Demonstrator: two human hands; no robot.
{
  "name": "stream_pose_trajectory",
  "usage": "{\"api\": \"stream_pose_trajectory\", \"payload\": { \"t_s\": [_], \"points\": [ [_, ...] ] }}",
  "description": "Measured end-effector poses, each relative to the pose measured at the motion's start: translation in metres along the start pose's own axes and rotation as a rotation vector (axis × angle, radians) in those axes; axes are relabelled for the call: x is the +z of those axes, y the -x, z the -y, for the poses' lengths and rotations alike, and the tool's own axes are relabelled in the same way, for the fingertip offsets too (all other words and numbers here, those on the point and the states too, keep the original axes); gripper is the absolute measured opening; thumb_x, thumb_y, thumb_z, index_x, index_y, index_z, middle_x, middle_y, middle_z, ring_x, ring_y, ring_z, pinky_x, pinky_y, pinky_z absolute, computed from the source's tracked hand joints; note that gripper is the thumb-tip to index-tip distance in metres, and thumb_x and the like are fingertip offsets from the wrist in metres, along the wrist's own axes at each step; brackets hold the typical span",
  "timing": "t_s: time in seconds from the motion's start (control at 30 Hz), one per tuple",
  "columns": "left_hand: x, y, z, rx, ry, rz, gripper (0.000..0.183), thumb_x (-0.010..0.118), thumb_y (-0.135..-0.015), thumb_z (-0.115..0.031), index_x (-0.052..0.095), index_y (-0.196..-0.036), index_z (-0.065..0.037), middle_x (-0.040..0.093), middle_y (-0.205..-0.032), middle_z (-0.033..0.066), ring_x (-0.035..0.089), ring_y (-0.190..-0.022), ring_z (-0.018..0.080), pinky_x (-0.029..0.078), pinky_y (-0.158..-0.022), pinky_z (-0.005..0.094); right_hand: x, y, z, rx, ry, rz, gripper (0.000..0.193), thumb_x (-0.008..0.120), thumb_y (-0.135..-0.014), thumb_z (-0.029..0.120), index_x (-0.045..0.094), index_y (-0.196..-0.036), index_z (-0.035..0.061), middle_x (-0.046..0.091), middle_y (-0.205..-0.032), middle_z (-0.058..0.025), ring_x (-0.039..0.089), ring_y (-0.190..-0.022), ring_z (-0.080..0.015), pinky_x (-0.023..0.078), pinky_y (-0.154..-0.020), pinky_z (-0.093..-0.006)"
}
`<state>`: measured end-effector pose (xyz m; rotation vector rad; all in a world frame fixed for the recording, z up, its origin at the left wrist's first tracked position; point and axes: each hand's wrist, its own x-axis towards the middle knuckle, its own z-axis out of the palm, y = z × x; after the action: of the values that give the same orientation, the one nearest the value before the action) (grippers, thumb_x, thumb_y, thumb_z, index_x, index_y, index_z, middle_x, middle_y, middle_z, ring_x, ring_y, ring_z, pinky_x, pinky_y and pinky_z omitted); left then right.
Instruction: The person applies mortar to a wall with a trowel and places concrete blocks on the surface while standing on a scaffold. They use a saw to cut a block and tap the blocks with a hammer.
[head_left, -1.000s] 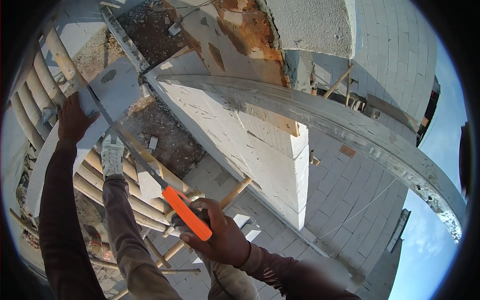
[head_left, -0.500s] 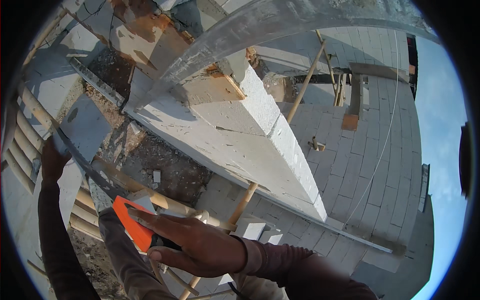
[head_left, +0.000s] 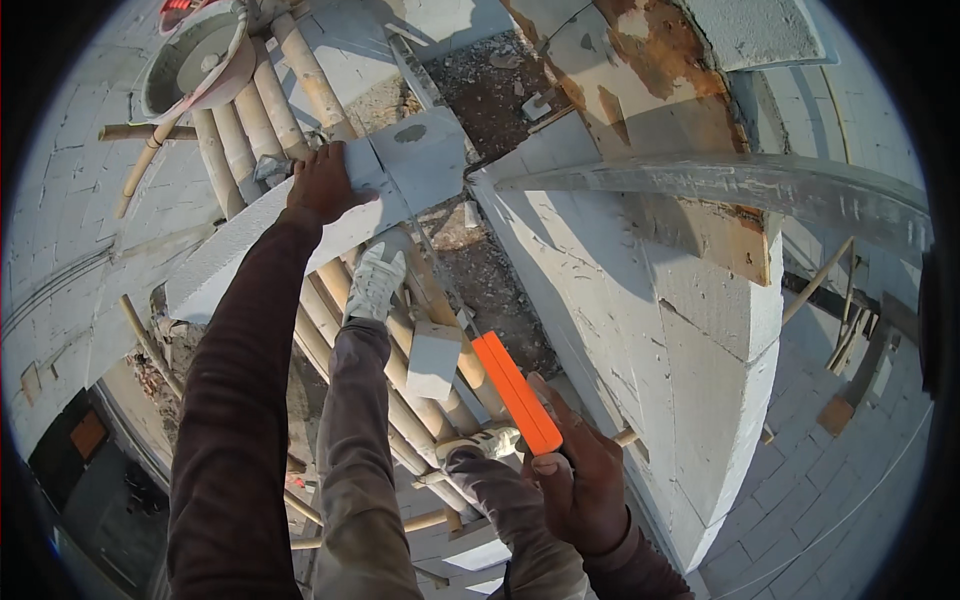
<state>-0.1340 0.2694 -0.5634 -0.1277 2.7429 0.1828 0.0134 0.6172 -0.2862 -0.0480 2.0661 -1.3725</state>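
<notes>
A long pale block (head_left: pixel 245 255), like aerated concrete, lies across bamboo poles. My left hand (head_left: pixel 325 185) grips it from above, fingers at its far edge and thumb spread over its face. In my right hand (head_left: pixel 585 490) is the orange handle of a handsaw (head_left: pixel 515 395), held at the lower right of the block. The thin blade runs up and left from the handle and crosses the block just right of my left hand. How deep the blade sits in the block I cannot tell.
Bamboo poles (head_left: pixel 235 150) form the platform under my shoes (head_left: pixel 378 280). A smaller block (head_left: pixel 434 360) lies near the saw. At the upper left stands a mortar bucket (head_left: pixel 200 60). A block wall (head_left: pixel 640 290) rises to the right, with a long grey bar (head_left: pixel 720 185) across it.
My view has swung left, so the block, hands and saw appear farther right and the bucket has come into sight. My left hand stays on the block and my right on the saw.
</notes>
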Motion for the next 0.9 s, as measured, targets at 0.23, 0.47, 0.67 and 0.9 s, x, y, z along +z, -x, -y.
{"api": "stream_pose_trajectory", "payload": {
  "t_s": [0.23, 0.47, 0.67, 0.9],
  "points": [
    [0.012, 0.009, 0.005, -0.020, 0.039, -0.015, 0.098, 0.088, -0.069, -0.054, 0.044, -0.137, 0.001, 0.057, -0.132, 0.0198, 0.051, -0.129, 0.0389, 0.038, -0.108, 0.0549, 0.039, -0.081, -0.025, 0.002, -0.037, -0.057, 0.051, 0.053, -0.105, 0.027, 0.048, -0.143, -0.0068, 0.065, -0.086, -0.0149, 0.065, -0.070, -0.0208, 0.052, -0.065, -0.0333],
    [-0.006, -0.002, -0.002, 0.016, 0.071, 0.033, 0.097, 0.086, -0.070, -0.056, 0.045, -0.136, 0.001, 0.056, -0.134, 0.0206, 0.050, -0.131, 0.0392, 0.037, -0.108, 0.0529, 0.011, -0.002, -0.012, 0.036, 0.057, -0.063, 0.054, 0.059, -0.100, 0.020, 0.047, -0.144, -0.0068, 0.068, -0.111, -0.0265, 0.072, -0.091, -0.0333, 0.056, -0.084, -0.0388],
    [-0.001, -0.003, 0.010, -0.003, 0.054, 0.059, 0.096, 0.085, -0.070, -0.056, 0.045, -0.136, 0.001, 0.056, -0.134, 0.0216, 0.050, -0.131, 0.0386, 0.038, -0.108, 0.0514, 0.047, -0.092, -0.031, 0.060, 0.010, -0.029, 0.054, 0.061, -0.096, 0.014, 0.048, -0.146, -0.0008, 0.066, -0.109, -0.0257, 0.069, -0.088, -0.0372, 0.055, -0.080, -0.0396],
    [-0.005, 0.001, -0.001, 0.024, 0.058, 0.028, 0.094, 0.086, -0.071, -0.054, 0.046, -0.136, 0.001, 0.056, -0.132, 0.0205, 0.051, -0.129, 0.0376, 0.038, -0.108, 0.0512, 0.023, -0.035, -0.032, 0.019, 0.073, -0.052, 0.057, 0.065, -0.095, 0.021, 0.048, -0.144, -0.0039, 0.065, -0.119, -0.0267, 0.070, -0.102, -0.0409, 0.056, -0.082, -0.0436]
  ]
}}
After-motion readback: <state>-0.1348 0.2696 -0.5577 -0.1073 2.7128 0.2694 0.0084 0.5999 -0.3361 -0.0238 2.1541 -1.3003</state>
